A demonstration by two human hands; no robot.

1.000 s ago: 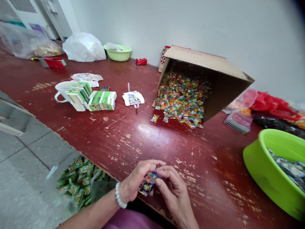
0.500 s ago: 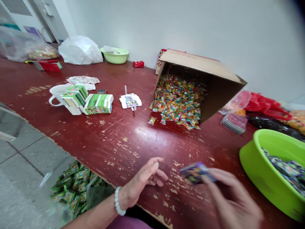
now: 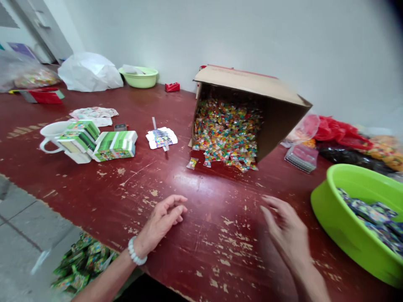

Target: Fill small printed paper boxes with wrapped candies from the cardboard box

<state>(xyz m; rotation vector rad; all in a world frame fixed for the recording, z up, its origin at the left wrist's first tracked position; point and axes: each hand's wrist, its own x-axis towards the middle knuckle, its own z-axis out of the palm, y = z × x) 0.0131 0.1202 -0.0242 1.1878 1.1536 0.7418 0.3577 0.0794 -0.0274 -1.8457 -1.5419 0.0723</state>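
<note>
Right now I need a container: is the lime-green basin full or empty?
Partly filled: dark printed packets lie in the lime-green basin, bare inner wall above them; depth hidden.

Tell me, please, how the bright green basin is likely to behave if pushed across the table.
The bright green basin would probably slide rather than tip, since it looks wide and low. Its smooth, evenly curved wall suggests moulded plastic, likely fairly stiff. The dark packets seem to lie loose inside, so they might shift as it moves.

Pale wall (image 3: 151, 37), worn red table (image 3: 217, 218), gray floor (image 3: 19, 209)
</note>
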